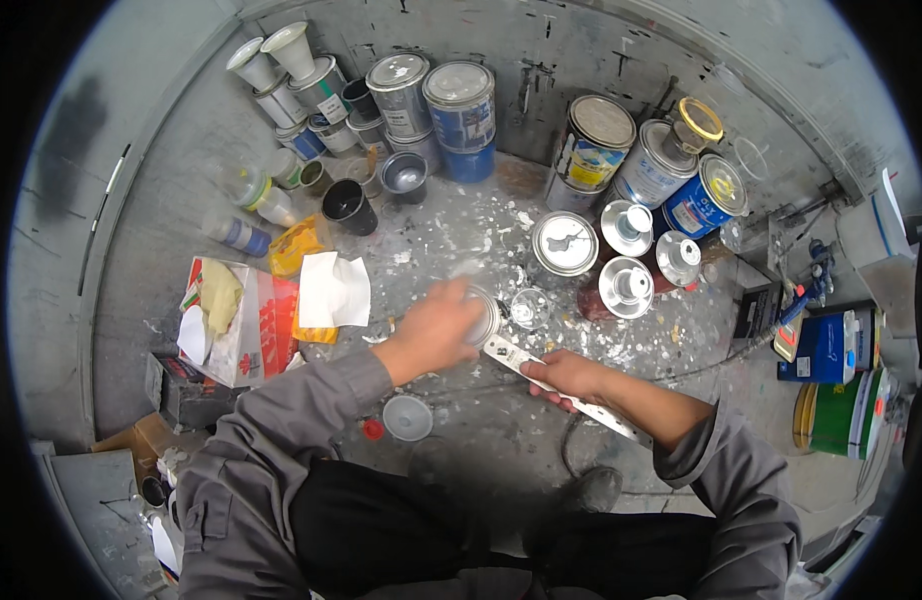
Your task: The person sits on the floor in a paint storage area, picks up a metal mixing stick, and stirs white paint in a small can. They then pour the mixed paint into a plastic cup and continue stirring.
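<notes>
My left hand (433, 328) is curled round the side of a clear round cup (484, 316), with its fingers a little blurred. My right hand (564, 378) grips a long flat white mixing stick (509, 352) that has small holes and marks along it. The stick's upper end lies against or just beside the cup's near right rim; which of the two I cannot tell. Its other end runs under my right wrist toward the lower right. Just right of the cup stands a smaller clear cup (530, 309). A pale translucent lid (408, 417) and a red cap (374, 429) lie nearer to me.
Paint cans (459, 110) and dark cups (350, 207) line the back left. At the right are more cans (564, 243) and spouted containers (626, 287). A white sheet (334, 289) and a red-and-white box (266, 335) sit left. A dark hose (671, 374) crosses the spattered bench.
</notes>
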Demonstrator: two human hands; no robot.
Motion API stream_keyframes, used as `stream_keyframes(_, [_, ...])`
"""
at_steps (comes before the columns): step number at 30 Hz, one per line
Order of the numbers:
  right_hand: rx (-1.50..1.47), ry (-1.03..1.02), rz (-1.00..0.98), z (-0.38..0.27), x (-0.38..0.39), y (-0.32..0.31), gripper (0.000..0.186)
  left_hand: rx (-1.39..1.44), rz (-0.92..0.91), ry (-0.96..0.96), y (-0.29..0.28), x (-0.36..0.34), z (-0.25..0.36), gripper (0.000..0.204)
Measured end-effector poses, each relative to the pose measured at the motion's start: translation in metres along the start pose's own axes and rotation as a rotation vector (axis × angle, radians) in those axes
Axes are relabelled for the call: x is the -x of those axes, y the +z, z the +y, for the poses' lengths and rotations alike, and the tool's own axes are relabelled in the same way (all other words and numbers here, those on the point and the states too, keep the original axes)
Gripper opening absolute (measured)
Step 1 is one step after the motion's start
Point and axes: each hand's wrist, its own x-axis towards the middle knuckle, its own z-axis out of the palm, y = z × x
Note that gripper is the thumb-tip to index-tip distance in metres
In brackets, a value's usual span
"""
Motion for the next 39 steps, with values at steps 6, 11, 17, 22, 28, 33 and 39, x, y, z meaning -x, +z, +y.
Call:
stream_keyframes(6, [0.182, 0.02, 0.046, -0.016, 0.01, 0.002, 0.05, -0.014, 0.051, -0.02, 0.004, 0.0, 0.001, 0.061])
stream_keyframes(11, [0.884, -0.158, 0.483, -0.024, 0.031, 0.02, 0.047, 0.031, 0.07, -0.011, 0.005, 0.0, -0.006, 0.06])
stream_keyframes(17, [0.843, -0.155, 0.391, -0.019, 0.023, 0.013, 0.052, 0.153, 0.034, -0.059, -0.002, 0.0, -0.005, 0.056])
stream_keyframes(22, [0.533, -0.06, 0.005, -0.006, 0.031, -0.012, 0.047, 0.481, -0.05, -0.017, -0.024, 0.001, -0.038, 0.059])
stream_keyframes(28, [0.182, -0.312, 0.032, -0.006, 0.066, -0.046, 0.042, 0.776, -0.085, -0.041, -0.018, 0.006, -0.056, 0.057])
stream_keyframes(33, [-0.152, -0.41, 0.178, -0.01, 0.091, -0.07, 0.045, 1.222, 0.023, -0.095, -0.005, 0.011, -0.075, 0.052])
stream_keyframes(39, [-0.169, -0.406, 0.261, -0.005, 0.103, -0.078, 0.045, 1.769, 0.245, -0.145, 0.031, 0.018, -0.124, 0.053])
